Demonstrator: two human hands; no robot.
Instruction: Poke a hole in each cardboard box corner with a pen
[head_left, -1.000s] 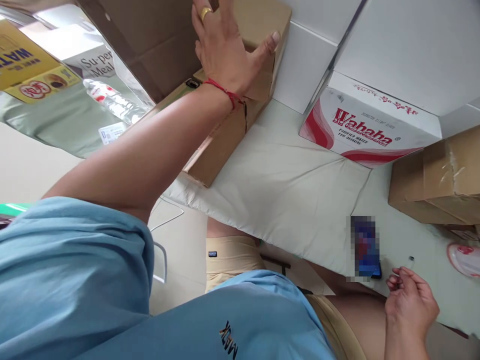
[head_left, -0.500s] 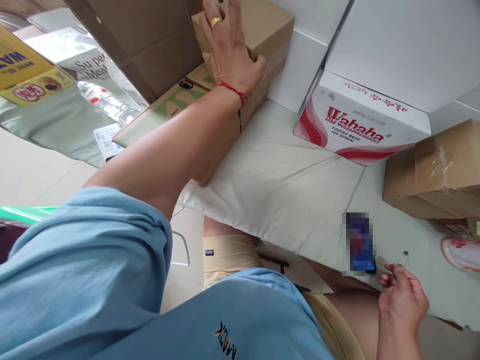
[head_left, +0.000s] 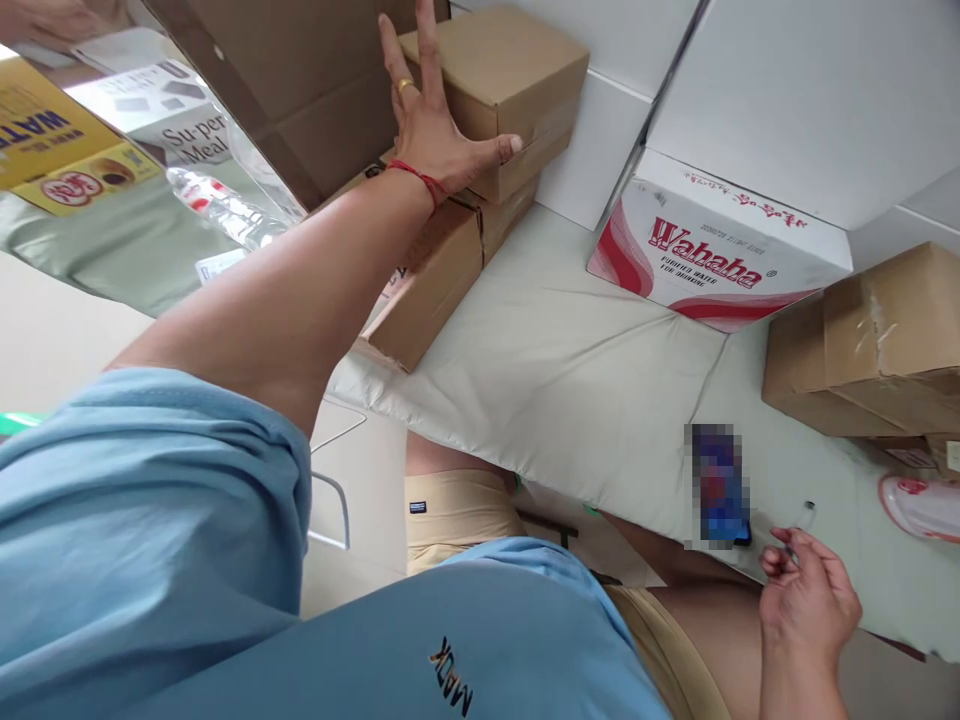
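My left hand (head_left: pixel 439 130), with a ring and a red string bracelet, is at the upper brown cardboard box (head_left: pixel 510 60). Its fingers are spread, two pointing up along the box's left side, with the thumb across the front. Whether the fingertips press on the box I cannot tell. Beneath lies another brown carton (head_left: pixel 442 295), partly covered by my forearm. Low on the right, my right hand (head_left: pixel 810 590) is closed around a slim pen (head_left: pixel 808 518), whose clear, dark-tipped end sticks out above the fingers. A phone (head_left: pixel 720 485) with a blurred screen lies left of it.
A white and red Wahaha water carton (head_left: pixel 720 250) stands by the white wall panels. Brown boxes (head_left: pixel 870 340) sit at right. At left are a large brown panel (head_left: pixel 300 90), a plastic bottle (head_left: pixel 225 208) and a yellow package (head_left: pixel 60 130). Pale cloth (head_left: pixel 540 350) covers the surface.
My left hand has shifted left and its fingers have spread wider, showing more of the upper box. The forearm now hides the green-patterned box. My right hand stays nearly still.
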